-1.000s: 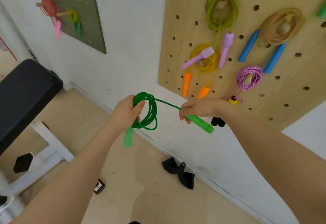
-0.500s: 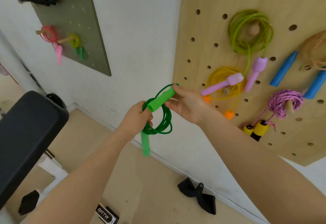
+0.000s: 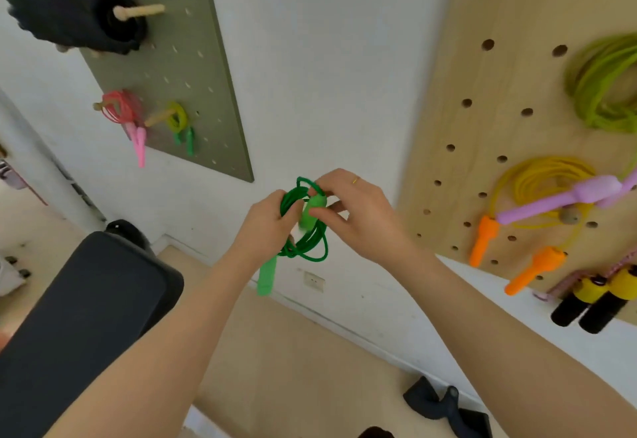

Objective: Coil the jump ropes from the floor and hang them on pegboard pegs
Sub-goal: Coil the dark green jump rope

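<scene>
I hold the coiled green jump rope (image 3: 305, 227) mid-air, left of the wooden pegboard (image 3: 482, 127). My left hand (image 3: 267, 222) grips the coil; my right hand (image 3: 351, 212) pinches its upper green handle (image 3: 312, 212). The second handle (image 3: 267, 277) hangs below.

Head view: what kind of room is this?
Probably a home gym or exercise room: coiled jump ropes hang on a wooden pegboard, a black padded bench stands at left, and both hands hold a green jump rope.
</scene>
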Tool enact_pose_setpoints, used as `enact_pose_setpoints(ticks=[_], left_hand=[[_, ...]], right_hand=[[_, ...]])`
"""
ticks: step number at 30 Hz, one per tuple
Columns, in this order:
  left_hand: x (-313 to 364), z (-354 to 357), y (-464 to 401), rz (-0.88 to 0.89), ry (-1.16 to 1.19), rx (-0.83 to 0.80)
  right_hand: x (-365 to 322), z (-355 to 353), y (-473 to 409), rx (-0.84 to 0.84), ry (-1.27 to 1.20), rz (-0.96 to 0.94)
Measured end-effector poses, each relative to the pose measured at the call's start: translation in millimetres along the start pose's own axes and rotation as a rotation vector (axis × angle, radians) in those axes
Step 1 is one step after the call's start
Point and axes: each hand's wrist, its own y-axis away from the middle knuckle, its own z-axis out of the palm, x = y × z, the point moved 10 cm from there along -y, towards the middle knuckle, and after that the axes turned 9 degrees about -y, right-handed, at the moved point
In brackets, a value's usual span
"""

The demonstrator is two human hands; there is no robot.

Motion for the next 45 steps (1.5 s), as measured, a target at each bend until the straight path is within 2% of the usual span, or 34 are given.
enact_pose_setpoints(ticks=[3, 6, 8, 10, 12, 14, 15, 16, 18, 20, 22, 24, 26, 28, 31, 33, 35, 38, 42, 43, 45], left_hand=[[-5, -14, -16, 0.024, -0.036, 0.028], [-17, -13, -33, -0.045, 0.339, -0.017], [-18, -12, -47, -0.058, 0.482, -0.035], [-17, -14, -66, -0.045, 0.498, -0.024], [-20, -16, -87, -0.067, 0.543, 0.007], [-26, -17, -109, -0.096, 0.583, 0.013], [-27, -17, -119, -0.106, 0.590, 0.003], [-28, -15, -128, -0.110, 0.593, -0.015], [-25, -8, -145, -0.106, 0.569, -0.073], [-24, -2, -157, -0.116, 0.558, -0.108], [-32, -3, -166, -0.147, 0.616, -0.071], [-44, -12, -173, -0.196, 0.750, -0.016], [-55, -22, -180, -0.233, 0.875, 0.010], [-54, -29, -189, -0.224, 0.952, 0.001], [-44, -30, -200, -0.197, 1.068, -0.046], [-47, -35, -210, -0.203, 1.143, -0.029], [-59, -44, -220, -0.199, 1.134, 0.004], [-78, -63, -235, -0.202, 1.008, 0.049], [-93, -104, -257, -0.181, 0.918, 0.094], [-100, -117, -262, -0.180, 0.918, 0.108], [-114, -136, -272, -0.166, 0.879, 0.099]], right_hand=[[19, 10, -16, 0.010, -0.019, 0.036], [48, 20, -29, 0.075, -0.180, 0.168], [52, 35, -40, 0.025, -0.122, 0.080], [50, 48, -52, -0.032, 0.167, -0.138], [59, 49, -66, 0.055, 0.558, -0.307], [79, 38, -84, 0.130, 0.820, -0.262], [88, 37, -95, 0.100, 0.881, -0.229], [100, 40, -106, 0.013, 0.928, -0.175], [132, 57, -129, -0.276, 0.997, 0.027], [159, 70, -143, -0.516, 0.914, 0.294], [169, 70, -155, -0.603, 0.796, 0.380], [155, 66, -169, -0.534, 0.401, 0.257], [139, 41, -180, -0.325, -0.102, 0.172], [160, 35, -188, -0.168, -0.559, 0.327], [174, 87, -197, -0.320, -1.019, 0.526], [173, 114, -202, -0.379, -1.202, 0.566], [183, 124, -207, -0.356, -1.095, 0.552], [202, 124, -220, -0.298, -0.762, 0.570], [240, 113, -241, -0.115, -0.628, 0.651], [252, 117, -244, -0.123, -0.542, 0.708], [258, 141, -253, -0.286, -0.359, 0.788]])
